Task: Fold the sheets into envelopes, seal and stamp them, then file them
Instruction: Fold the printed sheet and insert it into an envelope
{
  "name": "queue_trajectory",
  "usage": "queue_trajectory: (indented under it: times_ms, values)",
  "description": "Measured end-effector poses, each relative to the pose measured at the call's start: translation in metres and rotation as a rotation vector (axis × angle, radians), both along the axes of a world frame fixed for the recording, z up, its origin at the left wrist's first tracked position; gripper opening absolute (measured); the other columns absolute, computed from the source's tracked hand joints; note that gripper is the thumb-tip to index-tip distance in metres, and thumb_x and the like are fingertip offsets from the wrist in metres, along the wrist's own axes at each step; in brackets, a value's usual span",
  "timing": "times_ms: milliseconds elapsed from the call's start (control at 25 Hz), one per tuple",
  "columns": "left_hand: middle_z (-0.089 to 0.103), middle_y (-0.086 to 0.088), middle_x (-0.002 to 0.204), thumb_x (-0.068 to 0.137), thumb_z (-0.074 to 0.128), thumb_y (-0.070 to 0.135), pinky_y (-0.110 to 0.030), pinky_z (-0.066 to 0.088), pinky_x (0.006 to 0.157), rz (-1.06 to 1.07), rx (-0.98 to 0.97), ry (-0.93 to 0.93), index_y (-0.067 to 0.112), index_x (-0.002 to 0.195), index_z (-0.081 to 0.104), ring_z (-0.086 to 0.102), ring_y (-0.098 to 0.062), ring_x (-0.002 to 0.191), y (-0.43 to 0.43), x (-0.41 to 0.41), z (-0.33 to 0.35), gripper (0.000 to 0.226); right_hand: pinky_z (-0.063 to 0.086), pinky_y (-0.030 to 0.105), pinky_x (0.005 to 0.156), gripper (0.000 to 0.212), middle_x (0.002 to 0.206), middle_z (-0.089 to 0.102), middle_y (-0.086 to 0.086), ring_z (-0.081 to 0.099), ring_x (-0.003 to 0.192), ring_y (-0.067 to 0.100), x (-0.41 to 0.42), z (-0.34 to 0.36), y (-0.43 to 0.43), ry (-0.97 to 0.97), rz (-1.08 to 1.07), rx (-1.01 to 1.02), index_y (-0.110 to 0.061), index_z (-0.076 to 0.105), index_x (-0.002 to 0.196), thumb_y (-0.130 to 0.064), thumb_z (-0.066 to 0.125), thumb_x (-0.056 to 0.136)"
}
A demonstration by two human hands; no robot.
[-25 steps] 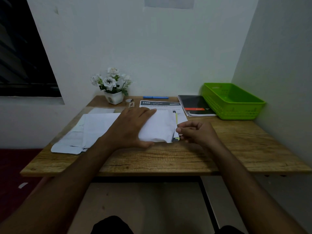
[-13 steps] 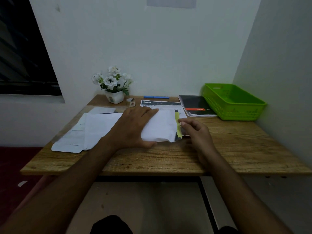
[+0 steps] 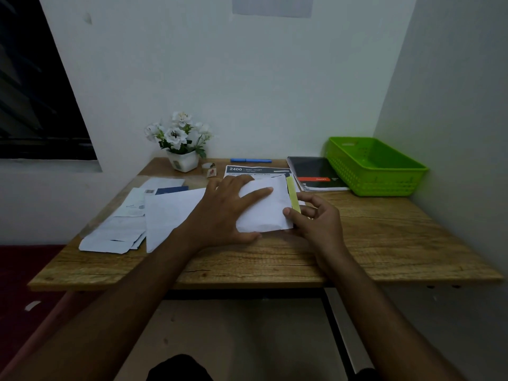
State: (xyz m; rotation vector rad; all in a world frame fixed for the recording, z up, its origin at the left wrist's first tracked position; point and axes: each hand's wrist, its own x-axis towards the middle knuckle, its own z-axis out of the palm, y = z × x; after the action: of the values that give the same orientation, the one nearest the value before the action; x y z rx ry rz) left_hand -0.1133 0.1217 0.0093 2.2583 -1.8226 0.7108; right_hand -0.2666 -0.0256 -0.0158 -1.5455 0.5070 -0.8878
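The green basket (image 3: 406, 171) sits at the desk's (image 3: 384, 243) far right corner, against the side wall. Its slotted walls and green floor show all the way down. Touching its left side lies a black notebook (image 3: 313, 169) with a red label. The only other container is a small white pot (image 3: 182, 161) at the back left, holding white flowers (image 3: 177, 130).

The folded sheet (image 3: 268, 215) lies mid-desk, a little toward the near edge. The left hand (image 3: 225, 213) is spread flat on it, fingers straight and pressing down, covering its left part. The right hand (image 3: 316, 218) is at the sheet's right edge, thumb resting on the paper and fingers curled just beside a yellow-green strip (image 3: 293, 198) that runs along that edge. Whether those fingers grip the edge from below, I cannot tell.

Behind the folded sheet a printed page (image 3: 257, 169) headed "2400" pokes out, partly hidden by it. A blue pen (image 3: 250, 160) lies along the back wall. Between the pot and the page are a couple of small items (image 3: 210, 169), too small to make out. To the left, a white sheet (image 3: 169, 213) runs under the left wrist, overlapping a loose pile of papers (image 3: 115, 232) near the desk's left edge. A dark window (image 3: 33, 92) fills the left wall, and a notice (image 3: 272, 5) hangs high on the back wall.
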Motion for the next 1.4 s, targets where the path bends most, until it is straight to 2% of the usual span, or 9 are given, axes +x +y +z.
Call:
queue_trajectory:
  times_ms: [200, 320, 520, 680, 920, 1080, 1160, 1280, 1400]
  values:
    - [0.032, -0.01, 0.147, 0.075, 0.051, 0.072, -0.047, 0.025, 0.102, -0.004, -0.005, -0.024, 0.039, 0.146, 0.024, 0.029, -0.027, 0.133, -0.004, -0.004, 0.001, 0.083, 0.057, 0.024, 0.056, 0.039, 0.102, 0.073, 0.003, 0.071, 0.089, 0.01, -0.003, -0.003, 0.001, -0.116, 0.013, -0.034, -0.034, 0.068, 0.105, -0.004, 0.075, 0.081]
    - [0.029, -0.009, 0.149, 0.075, 0.05, 0.072, -0.046, 0.023, 0.103, 0.003, 0.005, -0.025, 0.039, 0.146, 0.022, 0.027, -0.026, 0.134, -0.003, -0.004, 0.001, 0.083, 0.059, 0.028, 0.059, 0.025, 0.103, 0.073, -0.003, 0.07, 0.093, 0.01, -0.004, -0.005, 0.002, -0.146, 0.004, -0.043, -0.025, 0.072, 0.11, -0.015, 0.07, 0.087]
    - [0.029, -0.01, 0.149, 0.076, 0.05, 0.072, -0.046, 0.021, 0.106, -0.023, 0.007, -0.017, 0.038, 0.147, 0.023, 0.026, -0.027, 0.135, -0.002, -0.005, 0.001, 0.083, 0.057, 0.028, 0.055, 0.018, 0.101, 0.074, -0.006, 0.071, 0.089, 0.012, -0.004, -0.003, 0.002, -0.112, -0.014, 0.122, -0.027, 0.077, 0.099, -0.033, 0.061, 0.093]
    - [0.032, -0.011, 0.148, 0.077, 0.05, 0.07, -0.048, 0.022, 0.106, -0.061, 0.003, -0.047, 0.037, 0.146, 0.024, 0.028, -0.028, 0.135, 0.001, -0.005, 0.004, 0.082, 0.055, 0.022, 0.057, 0.01, 0.094, 0.076, -0.008, 0.072, 0.084, 0.009, -0.007, 0.002, -0.003, -0.039, 0.079, 0.181, -0.027, 0.077, 0.091, -0.032, 0.071, 0.084]
    - [0.034, -0.012, 0.148, 0.075, 0.056, 0.067, -0.054, 0.022, 0.108, -0.087, -0.031, -0.098, 0.033, 0.146, 0.027, 0.028, -0.027, 0.135, 0.001, -0.007, 0.008, 0.083, 0.054, 0.018, 0.057, 0.015, 0.088, 0.076, -0.008, 0.072, 0.08, 0.006, -0.008, 0.003, -0.004, -0.069, 0.124, 0.196, -0.023, 0.073, 0.093, -0.02, 0.077, 0.079]
    - [0.02, -0.011, 0.156, 0.075, 0.064, 0.056, -0.058, 0.016, 0.112, -0.057, -0.059, -0.095, 0.031, 0.146, 0.029, 0.018, -0.026, 0.143, -0.002, -0.013, 0.01, 0.083, 0.057, 0.026, 0.06, 0.012, 0.091, 0.076, 0.003, 0.073, 0.085, 0.018, -0.004, 0.003, -0.004, -0.141, 0.059, 0.191, -0.02, 0.075, 0.084, -0.016, 0.08, 0.075]
    - [0.021, -0.013, 0.155, 0.075, 0.066, 0.05, -0.057, 0.015, 0.112, -0.038, -0.119, -0.086, 0.028, 0.144, 0.035, 0.02, -0.028, 0.142, -0.004, -0.021, 0.011, 0.078, 0.057, 0.032, 0.064, 0.01, 0.091, 0.076, 0.006, 0.072, 0.089, 0.023, -0.002, 0.005, -0.003, -0.189, 0.014, 0.157, -0.02, 0.077, 0.079, -0.014, 0.082, 0.073]
    - [0.035, -0.012, 0.147, 0.076, 0.066, 0.041, -0.049, 0.024, 0.107, -0.008, -0.27, 0.042, 0.025, 0.139, 0.044, 0.03, -0.026, 0.134, -0.006, -0.041, 0.009, 0.068, 0.056, 0.024, 0.065, 0.016, 0.086, 0.076, 0.0, 0.073, 0.085, 0.016, 0.0, 0.008, 0.001, -0.291, -0.083, -0.007, -0.025, 0.077, 0.075, -0.01, 0.081, 0.075]
    - [0.044, -0.003, 0.133, 0.077, 0.063, 0.025, -0.024, 0.033, 0.1, -0.091, -0.432, 0.475, 0.023, 0.136, 0.047, 0.037, -0.015, 0.123, -0.008, -0.067, 0.007, 0.061, 0.055, 0.025, 0.068, 0.016, 0.083, 0.073, -0.005, 0.07, 0.082, 0.014, 0.001, 0.008, 0.007, -0.423, -0.167, -0.34, -0.021, 0.074, 0.082, -0.006, 0.076, 0.077]
